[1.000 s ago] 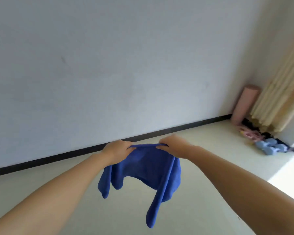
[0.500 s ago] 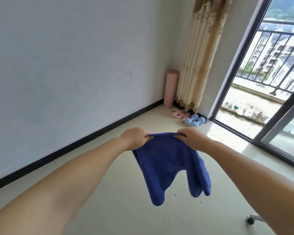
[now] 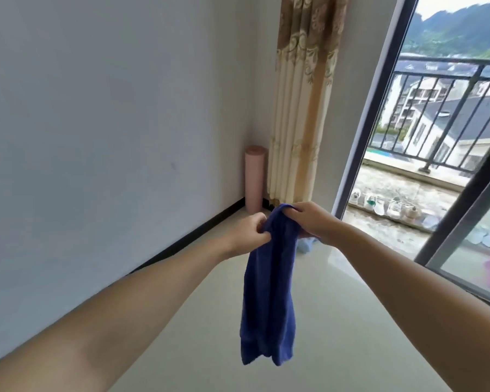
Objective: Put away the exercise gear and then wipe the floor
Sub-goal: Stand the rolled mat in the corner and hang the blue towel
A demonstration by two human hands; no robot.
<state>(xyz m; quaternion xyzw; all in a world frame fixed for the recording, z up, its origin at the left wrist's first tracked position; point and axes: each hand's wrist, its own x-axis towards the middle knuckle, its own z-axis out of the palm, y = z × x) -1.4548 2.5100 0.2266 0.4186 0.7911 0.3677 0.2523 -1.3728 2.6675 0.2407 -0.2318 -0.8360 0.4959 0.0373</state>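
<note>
both hands, left hand and right hand, pinch the top of a hanging blue cloth. the pink mat stands rolled in the corner, so the gear seems stowed. the floor is not yet wiped.

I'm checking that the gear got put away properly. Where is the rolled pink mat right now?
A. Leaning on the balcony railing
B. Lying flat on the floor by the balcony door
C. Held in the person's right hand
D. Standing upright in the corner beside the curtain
D: the rolled pink mat stands upright in the corner, right beside the curtain.
</note>
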